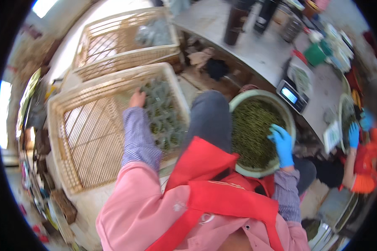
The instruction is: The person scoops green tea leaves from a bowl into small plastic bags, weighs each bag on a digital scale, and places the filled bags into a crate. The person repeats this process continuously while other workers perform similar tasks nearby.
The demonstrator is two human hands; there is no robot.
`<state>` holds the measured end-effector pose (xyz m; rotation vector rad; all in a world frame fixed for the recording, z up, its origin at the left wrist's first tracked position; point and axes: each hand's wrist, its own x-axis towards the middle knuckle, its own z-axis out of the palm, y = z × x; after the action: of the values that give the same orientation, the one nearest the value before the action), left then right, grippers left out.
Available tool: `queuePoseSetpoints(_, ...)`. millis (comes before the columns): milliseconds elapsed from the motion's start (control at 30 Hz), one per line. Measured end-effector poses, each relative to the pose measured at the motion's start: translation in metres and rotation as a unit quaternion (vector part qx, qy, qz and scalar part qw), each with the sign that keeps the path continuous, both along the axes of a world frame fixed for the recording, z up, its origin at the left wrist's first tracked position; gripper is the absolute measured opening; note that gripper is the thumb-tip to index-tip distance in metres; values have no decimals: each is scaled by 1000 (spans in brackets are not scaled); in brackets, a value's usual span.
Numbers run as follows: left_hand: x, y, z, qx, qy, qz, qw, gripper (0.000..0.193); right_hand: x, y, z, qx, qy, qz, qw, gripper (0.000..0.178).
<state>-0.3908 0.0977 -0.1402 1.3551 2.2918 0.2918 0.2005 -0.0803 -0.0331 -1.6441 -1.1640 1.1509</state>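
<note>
My bare left hand (137, 98) reaches into a large cream slatted plastic crate (56, 138), its fingers curled at the end pack of several small clear packs (161, 111) with green contents. The fingertips are partly hidden, and how firmly they grip is unclear. These packs stand in rows along the crate's right side. On my right, a pale green round basin (292, 125) holds a heap of thin dark green leaves (255, 129), likely tea. Above the right part of that heap is my right hand (282, 144) in a blue glove, fingers bent and apart, with nothing visible in them.
Behind the crate is a second slatted crate (86, 46) with clear plastic bags (155, 32). A digital scale (291, 94) sits on the metal table's (255, 54) edge beside the basin; dark bottles (237, 23) stand farther back. At right, a co-worker (366, 161) in blue gloves handles another basin.
</note>
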Motion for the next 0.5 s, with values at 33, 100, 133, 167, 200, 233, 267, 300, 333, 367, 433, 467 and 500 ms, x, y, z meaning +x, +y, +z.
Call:
queuePoseSetpoints(33,-1,-2,-1,2,-25,-14,1000,53,-7,0,-4,-1,-34,-8,999,30)
queuePoseSetpoints(100,-27,-10,-19,86,-98,-43,991,63,-13,3,-10,-9,-221,45,974,36)
queuePoseSetpoints(133,-31,-11,-15,105,-261,-17,960,66,-14,4,-16,-46,-290,54,954,38)
queuePoseSetpoints(167,-26,-12,-7,149,-159,26,976,63,-13,0,-32,-29,-384,65,921,40)
queuePoseSetpoints(200,-30,-12,-3,164,-132,34,977,61,-17,-2,-37,-16,-422,78,903,41)
queuePoseSetpoints(233,-34,-10,0,180,-105,44,977,58,-24,-4,-40,-42,-433,97,895,39)
queuePoseSetpoints(267,-36,-5,2,196,-79,55,976,55,-29,-5,-43,-68,-442,116,887,37)
queuePoseSetpoints(300,-14,0,18,196,-44,36,979,53,-31,-8,-53,-59,-448,120,884,34)
queuePoseSetpoints(333,28,1,51,200,-9,16,980,50,-29,-11,-61,-49,-455,123,881,31)
queuePoseSetpoints(367,57,-1,73,203,30,4,979,47,-26,-9,-61,-57,-402,103,908,24)
queuePoseSetpoints(433,99,7,74,251,-118,-42,960,41,-22,-1,-36,-36,-299,38,953,21)
queuePoseSetpoints(467,131,8,84,301,-134,-133,935,35,-18,0,-27,-28,-246,-1,969,20)
queuePoseSetpoints(500,180,1,119,299,-150,-184,924,29,-6,0,-27,-17,-236,-10,972,22)
